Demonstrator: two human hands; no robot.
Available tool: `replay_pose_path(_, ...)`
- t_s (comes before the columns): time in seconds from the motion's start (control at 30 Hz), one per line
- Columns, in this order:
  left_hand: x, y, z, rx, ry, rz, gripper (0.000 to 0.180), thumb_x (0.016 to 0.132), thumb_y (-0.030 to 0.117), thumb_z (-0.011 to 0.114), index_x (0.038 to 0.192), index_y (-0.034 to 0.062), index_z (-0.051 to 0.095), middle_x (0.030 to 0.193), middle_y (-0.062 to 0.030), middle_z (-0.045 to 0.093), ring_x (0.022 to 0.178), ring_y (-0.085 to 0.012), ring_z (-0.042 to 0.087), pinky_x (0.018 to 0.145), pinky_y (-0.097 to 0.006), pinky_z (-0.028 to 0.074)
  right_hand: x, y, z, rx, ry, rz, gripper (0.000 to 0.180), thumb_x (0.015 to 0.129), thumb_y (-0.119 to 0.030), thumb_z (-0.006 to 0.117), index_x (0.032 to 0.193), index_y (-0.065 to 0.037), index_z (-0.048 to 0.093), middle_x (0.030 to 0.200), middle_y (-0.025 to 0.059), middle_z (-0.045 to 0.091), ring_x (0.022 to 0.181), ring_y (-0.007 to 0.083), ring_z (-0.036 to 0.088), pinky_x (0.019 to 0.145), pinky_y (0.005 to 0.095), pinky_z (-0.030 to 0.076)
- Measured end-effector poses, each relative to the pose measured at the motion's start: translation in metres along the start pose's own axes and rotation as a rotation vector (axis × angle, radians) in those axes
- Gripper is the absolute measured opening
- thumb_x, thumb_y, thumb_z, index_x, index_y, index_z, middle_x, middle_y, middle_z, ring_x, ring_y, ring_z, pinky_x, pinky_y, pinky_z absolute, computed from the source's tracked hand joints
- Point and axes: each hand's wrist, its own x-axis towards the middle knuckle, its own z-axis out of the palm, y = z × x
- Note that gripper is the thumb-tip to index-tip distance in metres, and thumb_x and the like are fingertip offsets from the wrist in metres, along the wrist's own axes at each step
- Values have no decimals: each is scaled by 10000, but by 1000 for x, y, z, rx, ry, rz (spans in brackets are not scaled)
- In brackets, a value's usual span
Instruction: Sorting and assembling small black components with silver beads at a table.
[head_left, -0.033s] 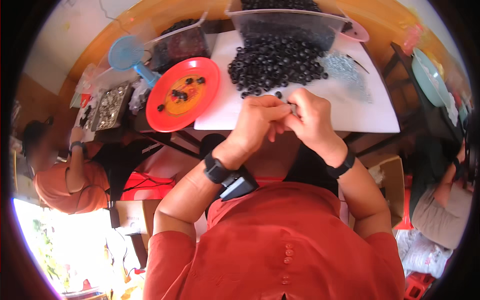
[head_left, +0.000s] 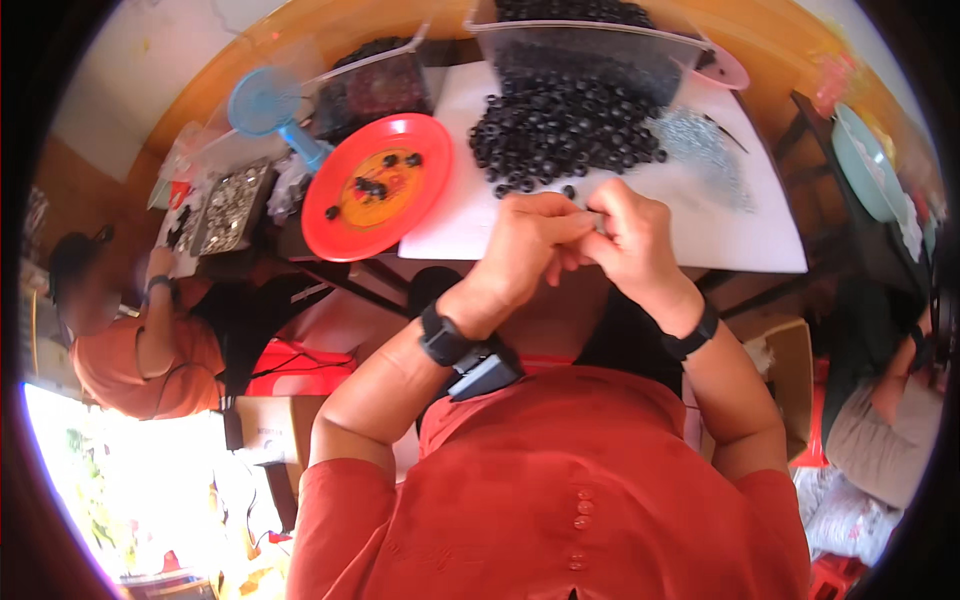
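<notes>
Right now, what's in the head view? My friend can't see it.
A person's left hand and right hand meet, the right one pinching a small grey thing. Beyond them, black pieces and silvery bits lie on a white board, a red plate to the left.

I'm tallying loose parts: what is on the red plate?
The red plate holds a few small black pieces, some clustered, others apart. The surface directly beneath them is covered, so unseen.
</notes>
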Motion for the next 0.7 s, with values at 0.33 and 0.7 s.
replay_pose_path(0.33, 4, -10, -4, -21, 13, 12, 196, 919, 156, 652, 846, -24, 677, 679, -81, 654, 510, -104, 576, 385, -209, 379, -5, -11, 5, 329, -18, 274, 220, 821, 67, 686, 868, -27, 492, 549, 25, 581, 497, 87, 597, 461, 247, 448)
replay_pose_path(0.7, 2, -9, -2, 11, 2, 36, 194, 914, 156, 653, 837, -21, 664, 670, -68, 643, 513, -99, 572, 386, -208, 373, -18, -6, 20, 163, 155, 108, 246, 786, 7, 735, 832, -42, 498, 560, 43, 560, 467, 118, 567, 446, 263, 428)
